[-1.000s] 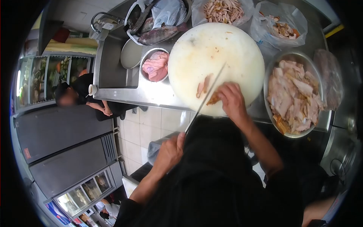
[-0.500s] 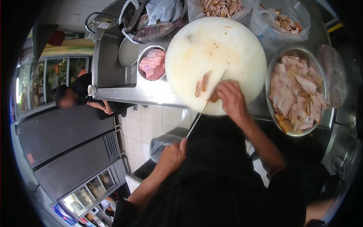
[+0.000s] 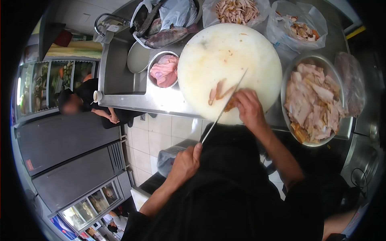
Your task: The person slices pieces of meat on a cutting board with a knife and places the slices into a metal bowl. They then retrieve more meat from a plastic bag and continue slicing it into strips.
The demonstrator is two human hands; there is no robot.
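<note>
My left hand (image 3: 185,162) is closed round the handle of a long knife (image 3: 224,107), whose blade lies slantwise over the round white cutting board (image 3: 209,52). On the blade's right side, near the board's lower edge, the fingers of my right hand (image 3: 250,107) press a piece of brown-edged meat (image 3: 230,105). Left of the blade lie a few thin cut strips (image 3: 217,90). An oval metal tray (image 3: 284,116) full of sliced meat stands to the right of the board.
Raw pink meat (image 3: 164,71) fills a bowl left of the board. Behind are fish (image 3: 167,37) and bags of cut meat (image 3: 237,11), (image 3: 302,30). A sink (image 3: 116,68) is at the left, with a seated person (image 3: 86,98) beyond the counter.
Another strip now lies apart on the board, left of the blade. The knife and my right hand have shifted slightly. The whole view has moved a little.
</note>
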